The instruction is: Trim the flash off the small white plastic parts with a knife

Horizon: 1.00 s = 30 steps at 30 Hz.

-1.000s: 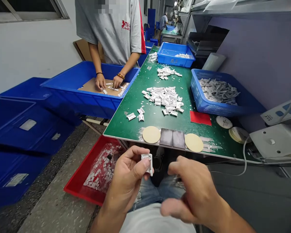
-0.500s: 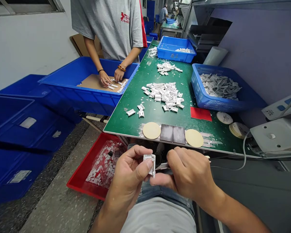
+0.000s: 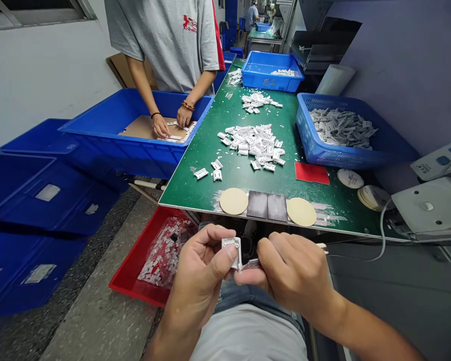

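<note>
While the head view looks down past the near edge of the bench (image 3: 195, 188), the person's left hand (image 3: 197, 281) pinches a small white plastic part (image 3: 232, 253) upright between thumb and fingers, with the thumb pressed on its face. The right hand (image 3: 293, 273) is curled closed around a slim tool (image 3: 251, 263). Its metal tip reaches the lower side of the white plastic part, and its pale end sticks out past the knuckles. Both hands are held together just below the bench edge, above the person's lap.

Only this one part is in the hands. Many more white parts wait or rest elsewhere, and the view cannot tell which are finished. Two loose heaps of white parts (image 3: 251, 148) lie on the green bench top, with a few set apart nearer the edge. A denser heap of grey-white pieces fills the blue plastic basket (image 3: 308, 145), and a small batch lies in the blue bin (image 3: 263, 80) at the far end.

To the left, on the floor, a red tray (image 3: 126, 278) holds white scraps. Across the bench, a co-worker's hands (image 3: 171, 123) press on white strips laid over a cardboard sheet (image 3: 143, 128) inside a large blue bin (image 3: 108, 145). Two cream discs (image 3: 233, 201) and dark pads (image 3: 266, 206) lie along the near edge.
</note>
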Each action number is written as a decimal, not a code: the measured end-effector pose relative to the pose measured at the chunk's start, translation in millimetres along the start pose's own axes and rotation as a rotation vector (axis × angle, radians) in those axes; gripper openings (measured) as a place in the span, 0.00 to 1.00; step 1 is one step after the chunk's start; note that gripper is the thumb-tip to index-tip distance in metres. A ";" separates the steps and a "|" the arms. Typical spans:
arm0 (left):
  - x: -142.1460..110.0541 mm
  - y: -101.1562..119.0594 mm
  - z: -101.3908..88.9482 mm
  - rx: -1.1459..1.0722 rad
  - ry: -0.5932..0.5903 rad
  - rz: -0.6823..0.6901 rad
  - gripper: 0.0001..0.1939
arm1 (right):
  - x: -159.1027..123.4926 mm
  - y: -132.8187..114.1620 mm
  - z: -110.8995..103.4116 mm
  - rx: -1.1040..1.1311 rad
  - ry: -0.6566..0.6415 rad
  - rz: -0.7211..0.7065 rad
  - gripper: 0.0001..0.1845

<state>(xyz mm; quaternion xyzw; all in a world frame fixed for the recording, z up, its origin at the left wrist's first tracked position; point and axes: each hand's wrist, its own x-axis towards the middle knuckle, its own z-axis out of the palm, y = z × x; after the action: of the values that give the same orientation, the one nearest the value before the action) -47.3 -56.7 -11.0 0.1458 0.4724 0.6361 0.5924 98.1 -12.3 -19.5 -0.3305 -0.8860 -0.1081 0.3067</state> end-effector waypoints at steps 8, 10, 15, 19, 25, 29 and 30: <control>4.9 -7.9 -6.8 0.160 -0.014 0.221 0.08 | -7.8 -0.9 8.4 0.826 -0.178 0.182 0.23; 4.6 -8.5 -8.3 0.176 -0.095 0.225 0.07 | -9.3 -3.2 7.5 1.115 -0.273 0.377 0.17; 3.5 -12.2 -6.9 -0.063 -0.237 0.030 0.06 | -11.9 -10.3 7.9 1.292 -0.275 0.594 0.12; 5.4 -15.0 -5.5 -0.194 -0.240 -0.057 0.06 | -12.1 -13.1 10.3 1.249 -0.242 0.572 0.08; 10.9 -11.9 -13.5 -0.129 -0.306 -0.108 0.09 | -7.9 -10.9 2.0 1.189 -0.293 0.554 0.12; 15.3 -7.6 -19.4 -0.245 -0.309 -0.145 0.04 | -5.1 -3.4 -2.6 0.906 -0.246 0.366 0.13; 15.9 -6.8 -20.3 -0.252 -0.310 -0.149 0.05 | -4.8 -1.1 -2.0 0.791 -0.221 0.295 0.17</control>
<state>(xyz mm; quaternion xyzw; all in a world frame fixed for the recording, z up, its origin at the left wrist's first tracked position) -62.2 -52.2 -32.6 0.1313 0.3019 0.6145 0.7169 101.1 -16.4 -20.9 -0.3200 -0.8301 0.3206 0.3253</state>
